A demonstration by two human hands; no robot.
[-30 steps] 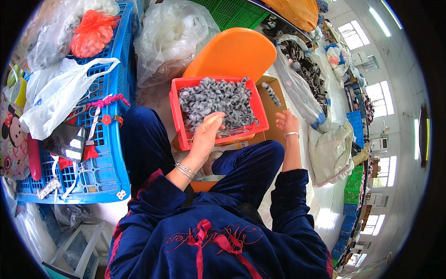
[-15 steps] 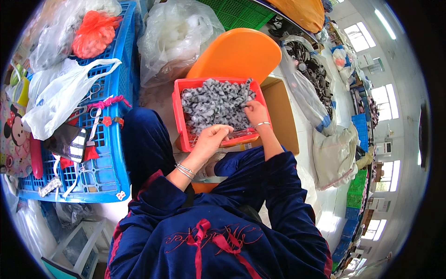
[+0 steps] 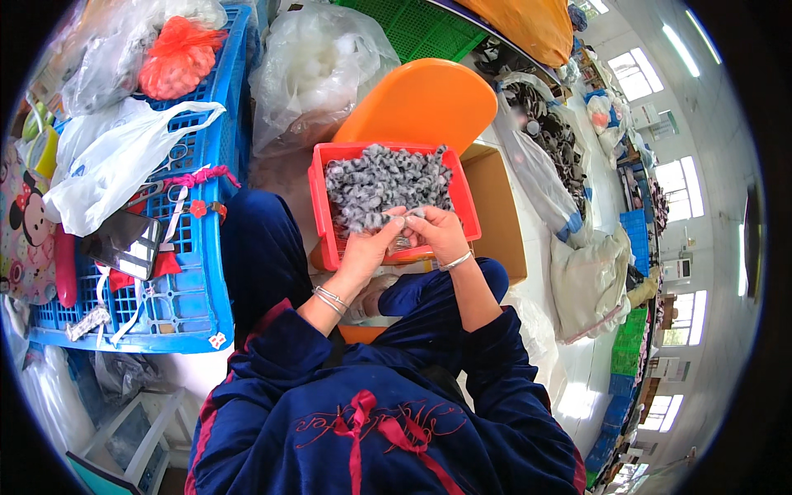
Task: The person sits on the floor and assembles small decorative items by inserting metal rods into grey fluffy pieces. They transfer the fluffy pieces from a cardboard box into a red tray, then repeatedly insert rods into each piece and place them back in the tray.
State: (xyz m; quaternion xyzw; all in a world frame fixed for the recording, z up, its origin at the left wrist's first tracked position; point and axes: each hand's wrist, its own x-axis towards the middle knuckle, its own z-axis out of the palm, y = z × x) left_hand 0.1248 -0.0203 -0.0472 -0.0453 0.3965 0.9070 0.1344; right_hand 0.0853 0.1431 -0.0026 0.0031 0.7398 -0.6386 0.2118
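A red plastic basket point(image 3: 467, 198) between my knees holds a heap of small grey-and-white fluffy pieces point(image 3: 388, 177). Over its near edge my two hands meet, fingertips almost touching. My left hand point(image 3: 369, 247) is closed in a pinch; whatever lies in it is too small to make out. From the right, my right hand point(image 3: 443, 234) pinches a small grey fluffy piece, mostly covered by the fingers. Thin wire-like bits point(image 3: 401, 243) show in the basket's front part, under the hands.
Behind the basket rises an orange chair back point(image 3: 421, 103), with a cardboard box point(image 3: 499, 214) to the right. A blue crate point(image 3: 194, 305) at left carries a phone point(image 3: 124, 244), scissors and plastic bags. A clear bag of white stuffing point(image 3: 318, 70) stands farther back; sacks line the right.
My right hand has come from the heap's right side toward the near middle of the basket, meeting my left hand. The left has shifted only slightly.
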